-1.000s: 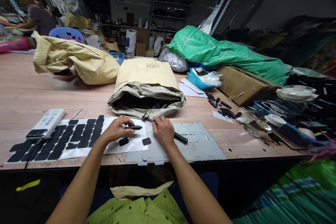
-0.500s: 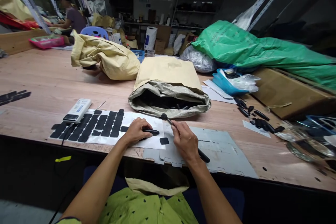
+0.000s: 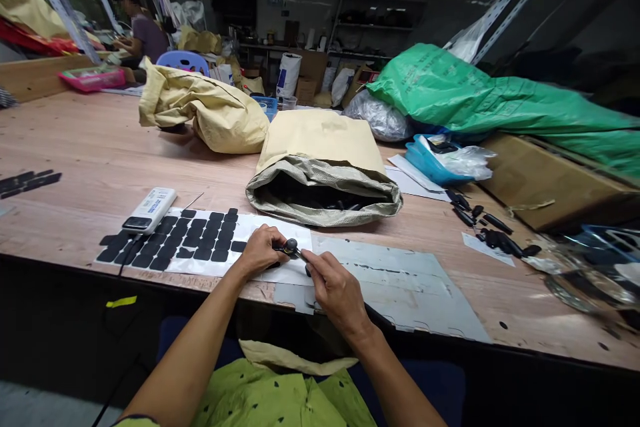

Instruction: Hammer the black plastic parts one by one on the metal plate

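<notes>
My left hand (image 3: 261, 250) is closed round a small black part, mostly hidden by the fingers, above a white sheet (image 3: 295, 273). My right hand (image 3: 340, 293) grips a black-handled tool whose round dark head (image 3: 291, 246) meets the black part at my left fingertips. The tool's handle passes under my right palm and shows again beside the wrist. Left of my hands, rows of black rounded pads (image 3: 207, 237) lie on white backing. A grey sheet (image 3: 425, 287) lies under and beyond my right hand.
An open sack (image 3: 320, 140) with dark parts inside lies ahead, beside a folded sack (image 3: 215, 113). A white device (image 3: 150, 210) rests at the left. Black parts (image 3: 500, 240), a blue bag (image 3: 430, 163) and a cardboard box (image 3: 545, 180) are at the right. A person (image 3: 145, 33) sits far left.
My right hand has moved left, bringing the tool's round head from near the sack's mouth to the black part in my left hand. My left hand has barely moved.
</notes>
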The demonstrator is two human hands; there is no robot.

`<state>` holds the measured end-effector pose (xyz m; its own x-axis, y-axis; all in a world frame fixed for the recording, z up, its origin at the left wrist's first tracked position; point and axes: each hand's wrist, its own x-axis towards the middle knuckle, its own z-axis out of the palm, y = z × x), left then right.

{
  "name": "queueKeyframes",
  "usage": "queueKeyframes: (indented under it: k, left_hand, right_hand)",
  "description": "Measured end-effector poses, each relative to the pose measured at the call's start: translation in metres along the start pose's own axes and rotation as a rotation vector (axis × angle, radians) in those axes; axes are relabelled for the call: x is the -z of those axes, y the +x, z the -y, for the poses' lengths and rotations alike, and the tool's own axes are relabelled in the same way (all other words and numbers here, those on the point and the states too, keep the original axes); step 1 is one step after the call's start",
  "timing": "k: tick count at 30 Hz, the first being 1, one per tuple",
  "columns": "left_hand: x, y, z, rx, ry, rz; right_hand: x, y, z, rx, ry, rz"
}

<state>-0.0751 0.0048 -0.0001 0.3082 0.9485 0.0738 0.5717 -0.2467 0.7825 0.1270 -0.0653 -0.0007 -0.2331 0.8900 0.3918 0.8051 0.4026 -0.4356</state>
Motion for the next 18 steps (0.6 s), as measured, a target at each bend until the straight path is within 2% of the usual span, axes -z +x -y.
queueKeyframes:
  k: [6, 11, 13, 18]
  left_hand:
    - [0.000, -0.001, 0.001, 0.005, -0.037, -0.007]
    - [-0.001, -0.001, 0.001, 0.016, -0.028, -0.012]
    - [0.000, -0.001, 0.001, 0.009, -0.026, -0.007]
    - [0.001, -0.002, -0.001, -0.018, 0.025, -0.002]
  right_hand:
    - [0.008, 0.002, -0.003, -0.054, 0.051, -0.124]
    - [0.006, -0.006, -0.007, -0.038, 0.016, -0.064]
    - [0.007, -0.006, -0.010, -0.066, 0.011, -0.078]
    - [0.012, 0.020, -0.025, -0.142, -0.042, -0.190]
